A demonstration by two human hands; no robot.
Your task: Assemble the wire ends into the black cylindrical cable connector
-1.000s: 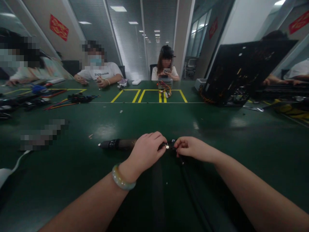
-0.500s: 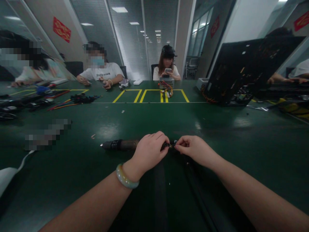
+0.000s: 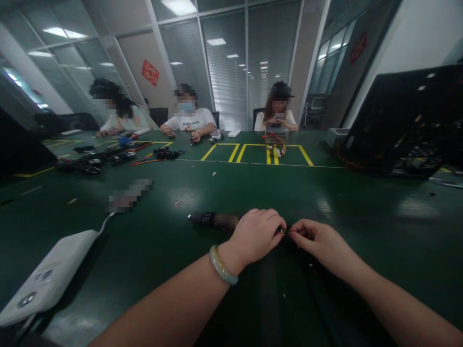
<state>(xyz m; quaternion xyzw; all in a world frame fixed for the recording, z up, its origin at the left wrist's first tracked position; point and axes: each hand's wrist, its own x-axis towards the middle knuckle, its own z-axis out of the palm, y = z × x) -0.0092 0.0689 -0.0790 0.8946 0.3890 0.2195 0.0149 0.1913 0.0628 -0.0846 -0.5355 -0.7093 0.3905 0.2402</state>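
My left hand [image 3: 257, 236], with a pale bangle [image 3: 222, 266] at the wrist, is closed over the right end of a dark cylindrical tool [image 3: 213, 220]. A tiny dark piece with a metallic tip [image 3: 282, 231] shows at its fingertips. Just to the right, my right hand [image 3: 318, 238] pinches with thumb and forefinger; what it holds, if anything, is too small and dark to make out. The fingertips of both hands nearly meet above the green table [image 3: 231, 193]. A thin dark strip or cable runs from there toward the front.
At the left, a white power bank [image 3: 54, 274] is wired to a blurred flat device [image 3: 130, 195]. Dark cables [image 3: 90, 156] lie behind. A large black panel [image 3: 412, 120] stands at the back right. Several people sit across the table; a grey box [image 3: 277, 132] with wires stands before one.
The head view has turned left, so everything sits further right in the picture and the power bank shows more fully. My hands keep nearly the same pose, fingertips close together.
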